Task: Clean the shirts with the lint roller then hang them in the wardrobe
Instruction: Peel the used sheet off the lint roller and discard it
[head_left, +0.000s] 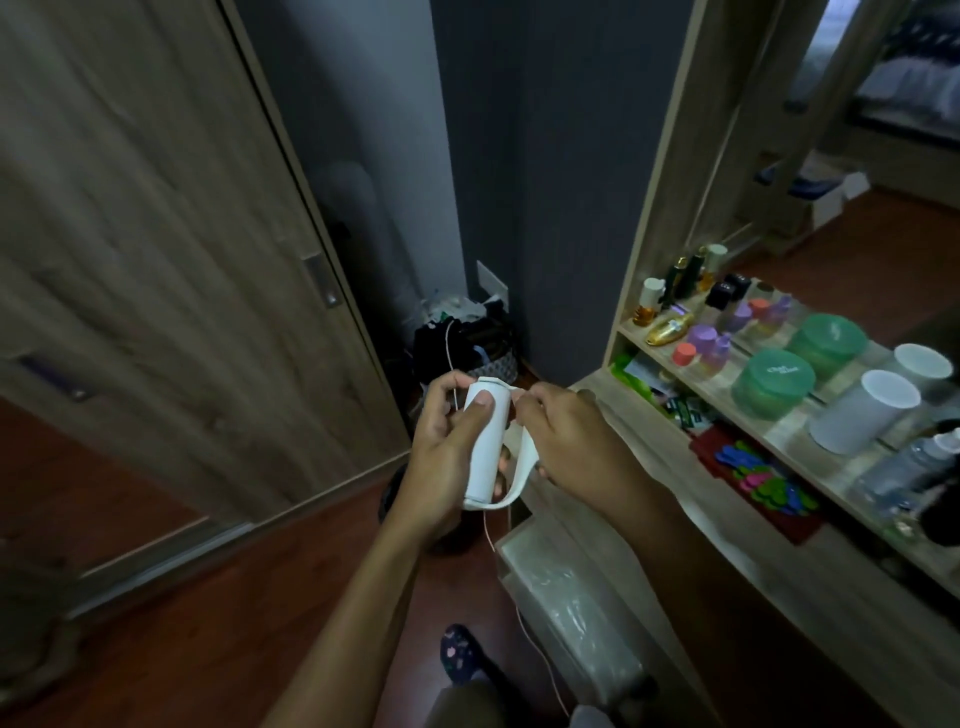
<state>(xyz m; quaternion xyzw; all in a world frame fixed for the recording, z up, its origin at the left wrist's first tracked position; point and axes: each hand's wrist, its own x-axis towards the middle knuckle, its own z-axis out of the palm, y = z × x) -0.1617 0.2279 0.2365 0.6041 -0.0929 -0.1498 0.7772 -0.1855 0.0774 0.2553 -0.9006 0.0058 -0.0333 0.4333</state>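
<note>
Over the floor (208, 649), left hand (441, 457) grips lint roller (488, 460); right hand (571, 447) pinches sheet (523, 465).

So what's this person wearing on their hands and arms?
Nothing that shows. The left hand and right hand have no gloves, rings, watch or bracelet. The left forearm and right forearm are bare, with no sleeve in view.

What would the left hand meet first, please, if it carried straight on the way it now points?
The left hand, gripping the lint roller, would probably meet the basket of clothes in the corner first; depth is unclear.
</note>
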